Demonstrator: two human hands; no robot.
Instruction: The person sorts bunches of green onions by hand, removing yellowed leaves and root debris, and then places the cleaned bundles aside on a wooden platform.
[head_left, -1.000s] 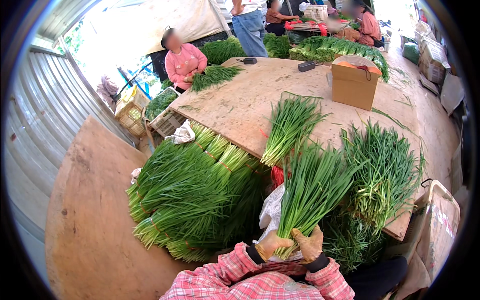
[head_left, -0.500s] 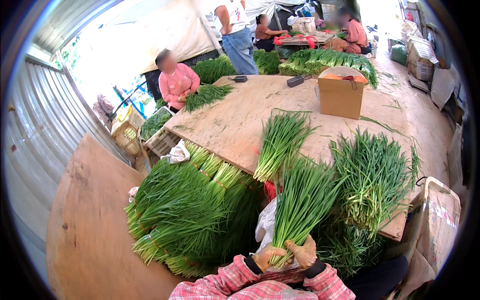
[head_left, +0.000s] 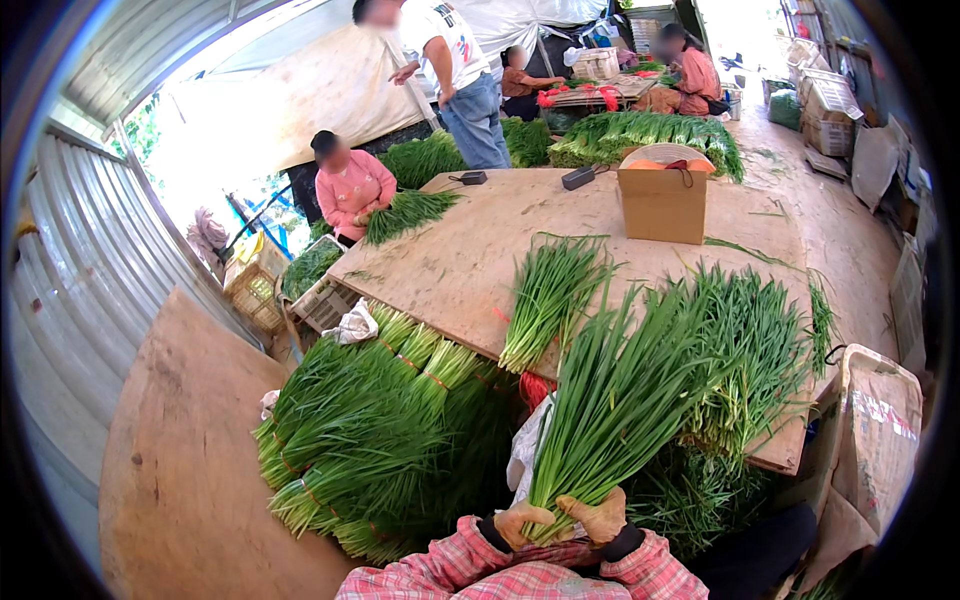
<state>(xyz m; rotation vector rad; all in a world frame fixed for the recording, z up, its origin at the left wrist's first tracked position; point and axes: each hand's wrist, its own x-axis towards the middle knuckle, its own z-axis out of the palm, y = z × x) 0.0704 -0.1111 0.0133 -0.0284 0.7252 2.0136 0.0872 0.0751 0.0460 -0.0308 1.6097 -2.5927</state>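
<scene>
A loose bunch of garlic chives (head_left: 618, 400) fans up and to the right from my lap. Around its pale stem ends are my gloved left hand (head_left: 524, 524) and gloved right hand (head_left: 597, 515), both closed on it side by side. Just beyond, a smaller bunch of chives (head_left: 555, 302) lies on the table's near edge. A larger loose heap of chives (head_left: 748, 365) rests at the table's right corner. Below the table edge, to my left, tied chive bundles (head_left: 365, 425) are piled up. Red ties (head_left: 536, 388) hang beside a white bag (head_left: 522, 448), partly behind the held bunch.
On the wooden table (head_left: 440, 268) stand a cardboard box (head_left: 662, 205) and two small black devices. A wooden board (head_left: 180, 440) leans at my left; a crate (head_left: 870, 440) is at my right. A person in pink (head_left: 352, 190) handles chives across the table; others are farther back.
The leaves of the held bunch have tipped to the right and spread wider, with both hands still on the stems. A standing person at the back now leans with a hand out.
</scene>
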